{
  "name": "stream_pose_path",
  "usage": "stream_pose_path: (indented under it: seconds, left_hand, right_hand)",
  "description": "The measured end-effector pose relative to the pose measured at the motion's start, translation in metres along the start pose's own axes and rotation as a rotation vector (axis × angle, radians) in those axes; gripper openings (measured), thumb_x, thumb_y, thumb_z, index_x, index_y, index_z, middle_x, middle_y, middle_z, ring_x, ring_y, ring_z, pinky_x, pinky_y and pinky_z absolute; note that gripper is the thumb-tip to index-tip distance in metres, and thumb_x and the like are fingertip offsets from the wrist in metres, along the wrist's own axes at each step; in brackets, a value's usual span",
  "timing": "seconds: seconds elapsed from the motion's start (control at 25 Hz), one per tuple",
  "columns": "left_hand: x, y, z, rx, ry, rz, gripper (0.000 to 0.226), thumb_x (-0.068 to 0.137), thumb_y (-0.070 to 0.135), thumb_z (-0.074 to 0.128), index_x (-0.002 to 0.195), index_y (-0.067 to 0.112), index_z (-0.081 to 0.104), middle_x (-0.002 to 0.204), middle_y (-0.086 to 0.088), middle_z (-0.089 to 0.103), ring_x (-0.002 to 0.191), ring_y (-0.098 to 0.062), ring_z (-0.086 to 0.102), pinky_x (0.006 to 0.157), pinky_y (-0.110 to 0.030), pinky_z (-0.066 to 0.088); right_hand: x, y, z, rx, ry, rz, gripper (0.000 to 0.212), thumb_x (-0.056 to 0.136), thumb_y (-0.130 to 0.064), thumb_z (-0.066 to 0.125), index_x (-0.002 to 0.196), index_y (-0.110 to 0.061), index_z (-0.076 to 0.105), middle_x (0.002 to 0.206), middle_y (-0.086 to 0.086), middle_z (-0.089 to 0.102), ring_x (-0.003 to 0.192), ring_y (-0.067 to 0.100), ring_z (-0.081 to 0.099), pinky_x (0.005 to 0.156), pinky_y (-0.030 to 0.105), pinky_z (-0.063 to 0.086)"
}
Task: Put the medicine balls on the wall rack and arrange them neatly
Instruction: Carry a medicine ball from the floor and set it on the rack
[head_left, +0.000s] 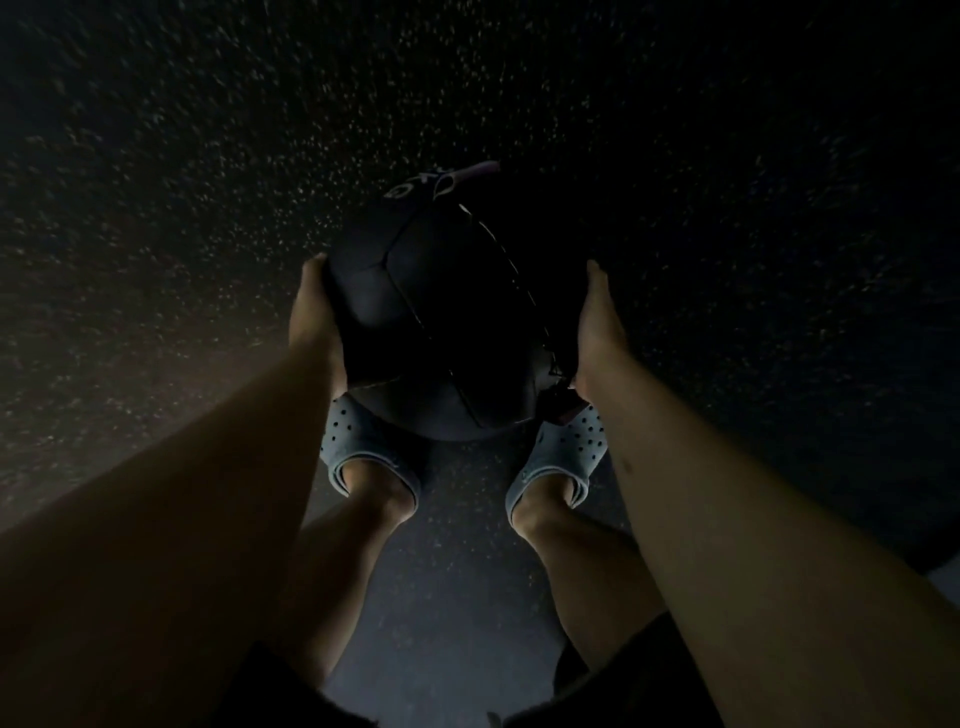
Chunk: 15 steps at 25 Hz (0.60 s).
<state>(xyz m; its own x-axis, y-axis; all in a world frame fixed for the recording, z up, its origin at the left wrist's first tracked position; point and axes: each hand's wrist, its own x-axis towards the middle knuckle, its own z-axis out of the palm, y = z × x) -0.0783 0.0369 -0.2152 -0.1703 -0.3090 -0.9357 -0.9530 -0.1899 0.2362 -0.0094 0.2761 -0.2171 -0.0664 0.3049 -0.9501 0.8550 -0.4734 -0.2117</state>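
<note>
A large black medicine ball (441, 322) with stitched panel seams and pale lettering near its top is held in front of me, above my feet. My left hand (317, 322) presses flat against its left side. My right hand (597, 332) presses against its right side. The ball is clamped between both palms, off the floor. The scene is very dark. No wall rack is in view.
Below is a dark speckled rubber floor (208, 208). My two feet in light blue perforated clogs, left (358, 447) and right (561, 462), stand under the ball. A paler strip of floor (945, 577) shows at the right edge.
</note>
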Motion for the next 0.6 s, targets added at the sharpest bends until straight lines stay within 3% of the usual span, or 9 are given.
stream_pose_path:
  seconds: [0.04,0.16,0.32,0.44,0.6]
  left_hand:
    - [-0.016,0.005,0.002,0.002,-0.012,0.012,0.062,0.075,0.077,0.059,0.118,0.035,0.075,0.122,-0.003,0.076,0.111,-0.031,0.069,0.091,-0.052,0.058]
    - [-0.091,0.033,0.015,0.011,-0.122,0.053,0.07,0.083,0.074,0.056,0.139,0.033,0.067,0.132,-0.006,0.071,0.119,-0.036,0.066,0.078,-0.054,0.058]
    - [-0.228,0.092,0.06,0.115,-0.209,0.195,0.081,0.073,0.079,0.054,0.138,0.033,0.068,0.136,-0.006,0.07,0.122,-0.037,0.065,0.107,-0.058,0.052]
    - [-0.368,0.143,0.106,0.182,-0.324,0.353,0.098,0.053,0.085,0.049,0.135,0.036,0.07,0.134,-0.005,0.072,0.122,-0.038,0.066,0.11,-0.058,0.049]
    - [-0.556,0.191,0.168,0.129,-0.612,0.52,0.101,0.048,0.082,0.053,0.135,0.034,0.07,0.132,-0.003,0.075,0.124,-0.035,0.068,0.111,-0.054,0.05]
  right_hand:
    - [-0.017,-0.008,-0.007,0.025,0.007,-0.028,0.079,0.098,-0.071,0.041,0.164,-0.028,0.035,0.169,0.007,0.039,0.151,0.031,0.043,0.128,0.051,0.03]
    - [-0.085,-0.041,-0.045,0.111,0.027,-0.115,0.071,0.101,-0.067,0.041,0.163,-0.031,0.039,0.166,0.007,0.044,0.147,0.03,0.048,0.126,0.051,0.035]
    - [-0.199,-0.114,-0.12,0.259,0.091,-0.248,0.072,0.098,-0.069,0.046,0.158,-0.03,0.048,0.158,0.007,0.054,0.14,0.031,0.056,0.122,0.05,0.042]
    - [-0.306,-0.185,-0.2,0.386,0.169,-0.445,0.073,0.095,-0.07,0.046,0.156,-0.028,0.052,0.155,0.008,0.058,0.137,0.032,0.058,0.12,0.05,0.043]
    - [-0.447,-0.269,-0.315,0.597,0.232,-0.752,0.078,0.088,-0.07,0.05,0.145,-0.018,0.062,0.146,0.017,0.066,0.133,0.039,0.062,0.118,0.054,0.046]
